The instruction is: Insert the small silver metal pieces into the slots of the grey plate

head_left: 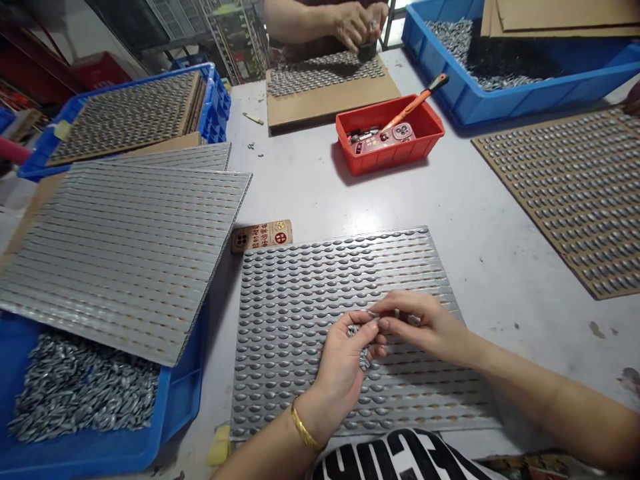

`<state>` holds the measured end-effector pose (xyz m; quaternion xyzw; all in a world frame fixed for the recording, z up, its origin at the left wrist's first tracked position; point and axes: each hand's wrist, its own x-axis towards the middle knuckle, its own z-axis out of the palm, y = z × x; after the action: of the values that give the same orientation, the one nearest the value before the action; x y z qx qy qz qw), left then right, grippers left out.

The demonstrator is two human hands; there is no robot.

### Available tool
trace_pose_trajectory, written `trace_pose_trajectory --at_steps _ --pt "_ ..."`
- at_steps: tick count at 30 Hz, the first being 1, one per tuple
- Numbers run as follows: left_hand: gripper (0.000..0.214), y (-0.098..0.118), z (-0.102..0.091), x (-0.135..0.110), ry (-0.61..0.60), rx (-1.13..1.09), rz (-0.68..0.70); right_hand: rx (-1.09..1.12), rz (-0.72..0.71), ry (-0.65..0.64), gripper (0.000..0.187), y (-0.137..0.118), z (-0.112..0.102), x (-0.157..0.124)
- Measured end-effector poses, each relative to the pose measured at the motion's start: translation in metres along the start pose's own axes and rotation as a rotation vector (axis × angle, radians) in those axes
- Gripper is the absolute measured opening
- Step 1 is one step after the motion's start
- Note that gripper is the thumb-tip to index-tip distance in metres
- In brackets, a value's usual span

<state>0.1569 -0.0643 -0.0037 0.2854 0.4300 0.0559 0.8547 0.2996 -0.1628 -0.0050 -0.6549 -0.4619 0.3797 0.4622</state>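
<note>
My left hand (345,360) is curled around a handful of small grey metal pieces (364,360), pointed at both ends. Its thumb and forefinger meet the fingertips of my right hand (427,325). The right thumb and forefinger are pinched together, and whatever lies between them is too small to make out. Both hands are over a grey slotted board (415,267) on the table. Rows of the same metal pieces (285,310) sit in its left and middle part, while bare slots show along the right side.
More slotted boards (125,247) lie across a blue bin (183,407) of loose pieces. A red tray (393,157) holds a phone and an orange-handled tool. Another phone (265,235) touches the board's back edge. Opposite, a co-worker's hands (357,27) work over a filled board (325,110).
</note>
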Motion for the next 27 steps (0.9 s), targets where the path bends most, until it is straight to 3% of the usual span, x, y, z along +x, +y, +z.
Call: trace_pose_trajectory --at_steps 7,11,14,17,20,27 --pt "0.02 -0.007 -0.003 0.003 -0.001 0.099 0.041 0.347 0.294 -0.169 0.021 0.007 -0.006 0.002" --pt "0.02 -0.01 -0.003 0.005 0.001 0.087 0.056 0.386 0.295 -0.159 0.021 0.012 -0.004 -0.002" --pt "0.021 -0.008 0.0 0.003 0.026 0.018 0.028 0.178 0.147 -0.046 0.018 0.018 -0.004 -0.004" --pt "0.023 -0.004 0.001 -0.001 0.082 -0.057 -0.028 -0.252 -0.136 0.104 0.017 0.031 -0.004 -0.003" --pt "0.024 -0.002 0.001 -0.005 0.103 -0.059 -0.068 -0.599 -0.328 0.116 0.022 0.045 -0.001 -0.001" --pt "0.028 -0.004 -0.004 -0.005 0.047 -0.04 -0.041 -0.85 -0.391 0.031 0.025 0.053 0.004 0.002"
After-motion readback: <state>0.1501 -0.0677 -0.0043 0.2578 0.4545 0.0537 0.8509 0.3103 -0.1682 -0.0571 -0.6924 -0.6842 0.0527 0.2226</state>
